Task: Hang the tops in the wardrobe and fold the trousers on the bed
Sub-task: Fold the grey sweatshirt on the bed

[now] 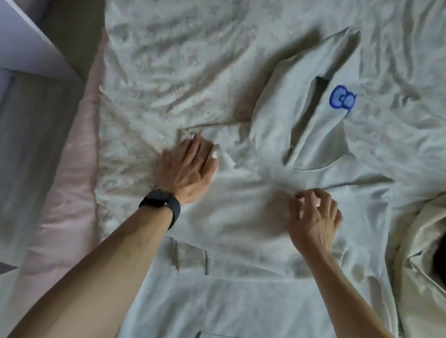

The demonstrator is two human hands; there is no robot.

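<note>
A pale hoodie [251, 227] lies spread flat on the bed [187, 53], filling the centre and lower frame, with its hood [280, 97] toward the top. The left hand [188, 167], grip open and fingers straight, presses on the shoulder at centre left. The right hand [314, 221] arches over the chest with curled fingertips on a small fabric ridge. Whether that grip pinches it cannot be told.

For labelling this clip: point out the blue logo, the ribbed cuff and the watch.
blue logo [342, 99], head view, the print's middle
ribbed cuff [192, 258], head view, mid ribbing
watch [158, 198], head view, its face
</note>
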